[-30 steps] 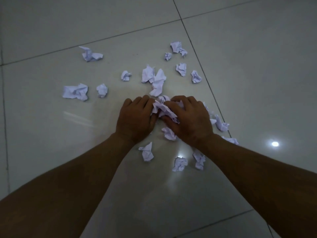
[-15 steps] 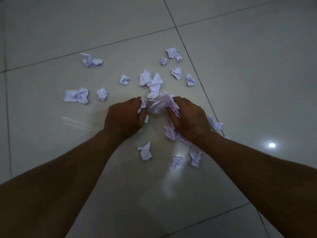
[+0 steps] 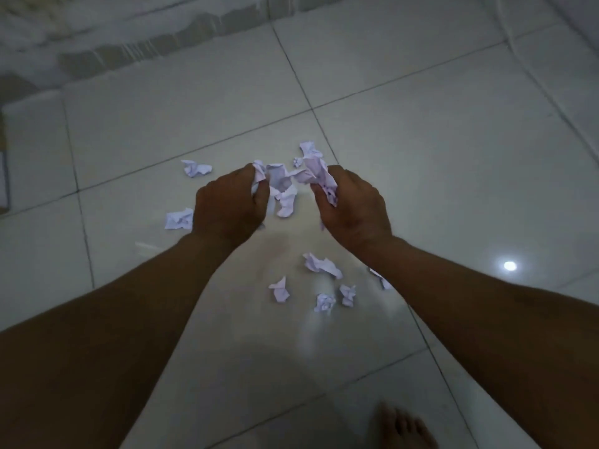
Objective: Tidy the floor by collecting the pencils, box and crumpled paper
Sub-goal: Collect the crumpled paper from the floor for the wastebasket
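Both hands are raised above the white tiled floor, each clutching crumpled white paper. My left hand [image 3: 231, 204] grips a wad [image 3: 259, 176] at its fingertips, and my right hand [image 3: 351, 207] holds another wad [image 3: 319, 173]. More crumpled paper [image 3: 282, 189] bunches between the two hands; who holds it I cannot tell. Loose crumpled pieces lie on the floor: one [image 3: 196, 168] far left, one [image 3: 178, 218] beside my left wrist, and several [image 3: 322, 265] below my hands. No pencils or box show.
A bare foot [image 3: 405, 427] stands at the bottom right edge. A blurred pale wall base [image 3: 129, 50] runs across the top left. A bright light reflection [image 3: 509, 265] shines on the glossy tiles at right.
My hands have lifted off the floor with gathered paper and moved apart. The view has tilted up and back, showing the wall base and my foot.
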`<state>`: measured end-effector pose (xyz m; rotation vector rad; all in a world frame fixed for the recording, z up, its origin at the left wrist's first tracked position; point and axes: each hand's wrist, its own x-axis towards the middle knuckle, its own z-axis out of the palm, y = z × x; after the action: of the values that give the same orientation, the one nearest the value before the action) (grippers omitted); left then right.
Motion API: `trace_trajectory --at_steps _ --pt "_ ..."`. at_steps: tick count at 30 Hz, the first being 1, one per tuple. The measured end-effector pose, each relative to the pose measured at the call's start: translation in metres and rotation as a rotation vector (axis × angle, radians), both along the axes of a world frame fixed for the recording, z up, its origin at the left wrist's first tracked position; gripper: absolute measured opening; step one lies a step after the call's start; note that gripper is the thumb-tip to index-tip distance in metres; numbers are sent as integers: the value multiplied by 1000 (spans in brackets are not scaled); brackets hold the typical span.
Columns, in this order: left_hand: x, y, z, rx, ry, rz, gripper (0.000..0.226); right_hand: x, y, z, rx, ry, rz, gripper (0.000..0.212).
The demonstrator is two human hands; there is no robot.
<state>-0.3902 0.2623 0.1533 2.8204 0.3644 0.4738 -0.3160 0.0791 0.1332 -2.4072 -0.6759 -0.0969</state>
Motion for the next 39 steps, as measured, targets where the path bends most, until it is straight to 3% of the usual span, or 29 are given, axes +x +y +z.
trace_trajectory --at_steps 5,13,18,22,28,39 --pt "7 -10 96 -46 -4 -12 21 -3 -15 99 0 18 -43 19" --pt "0 -36 250 -133 30 9 33 -18 -42 257 -18 143 -146 17" --pt "7 -49 339 -215 68 -6 38 -16 -59 352 -19 147 -204 34" --pt "12 -54 382 -239 69 -11 41 -16 -69 396 -10 134 -211 27" --pt "30 -97 437 -219 38 -91 25 -11 -110 452 44 78 -294 18" --pt "135 -256 578 -231 -21 -257 25 52 -275 582 125 -65 -544 11"
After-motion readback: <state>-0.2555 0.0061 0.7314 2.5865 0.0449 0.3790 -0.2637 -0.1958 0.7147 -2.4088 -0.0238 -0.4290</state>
